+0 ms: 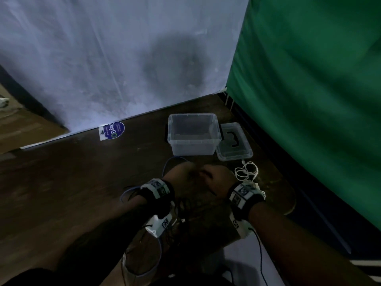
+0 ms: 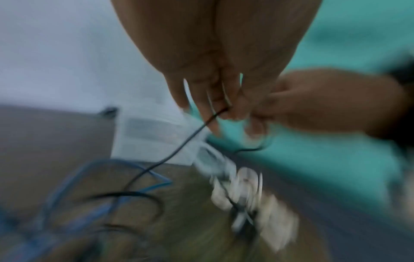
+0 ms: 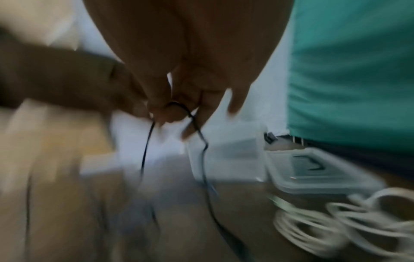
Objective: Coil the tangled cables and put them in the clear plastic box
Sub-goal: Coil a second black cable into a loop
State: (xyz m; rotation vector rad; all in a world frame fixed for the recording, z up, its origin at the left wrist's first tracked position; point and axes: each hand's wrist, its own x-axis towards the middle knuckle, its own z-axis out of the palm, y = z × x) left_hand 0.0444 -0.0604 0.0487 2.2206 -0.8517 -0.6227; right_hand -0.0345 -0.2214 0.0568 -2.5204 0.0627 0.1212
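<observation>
Both hands meet above the dark wooden table, in front of the clear plastic box (image 1: pixel 193 134), which stands without its lid and looks bare inside. My left hand (image 1: pixel 181 174) pinches a thin black cable (image 2: pixel 179 148) between thumb and fingers. My right hand (image 1: pixel 216 176) pinches the same black cable (image 3: pixel 201 141), which loops over its fingertips and hangs down. A blue cable (image 2: pixel 74 179) lies in loose loops on the table below the left hand. A white cable (image 1: pixel 246 171) lies bundled to the right of the hands, near the lid.
The box's clear lid (image 1: pixel 234 142) with a black handle lies right of the box. A white backdrop (image 1: pixel 103 58) rises behind the table and a green cloth (image 1: pixel 309 79) hangs on the right. A blue round sticker (image 1: pixel 113 130) sits at the table's back edge.
</observation>
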